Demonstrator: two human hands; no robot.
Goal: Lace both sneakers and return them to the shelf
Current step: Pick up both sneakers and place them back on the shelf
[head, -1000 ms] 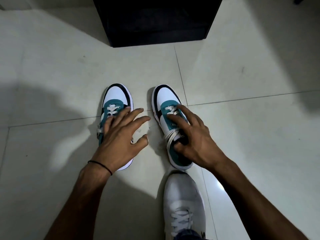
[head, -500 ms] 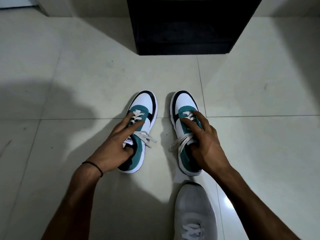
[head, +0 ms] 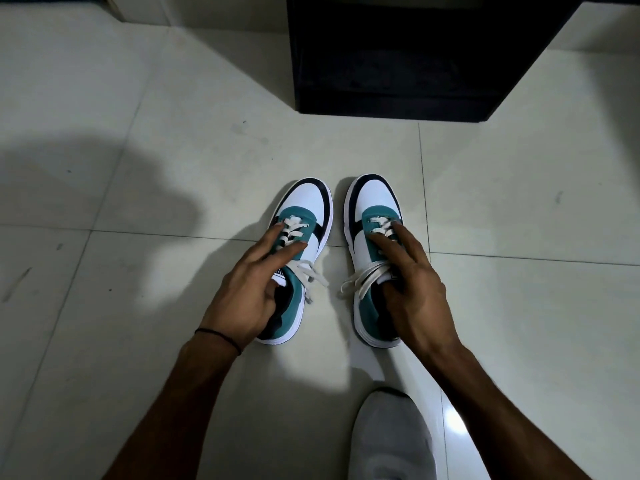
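Two white, teal and black sneakers stand side by side on the tiled floor, toes pointing away from me. My left hand (head: 249, 292) grips the left sneaker (head: 304, 206) at its tongue, thumb inside the opening, fingers lying over the laces. My right hand (head: 412, 289) holds the right sneaker (head: 374, 199) the same way, thumb in the opening. Loose white lace ends (head: 360, 282) hang between the two shoes. Each heel is partly hidden under a hand.
A black shelf unit (head: 398, 57) stands on the floor just beyond the sneakers. My own foot in a grey shoe (head: 391, 438) is at the bottom right. A wall base runs along the top left. Pale floor tiles (head: 138, 168) surround the shoes.
Both hands have settled from resting over the sneakers into a grip at the tongues. The view has shifted, so the sneakers and shelf now sit further right and lower.
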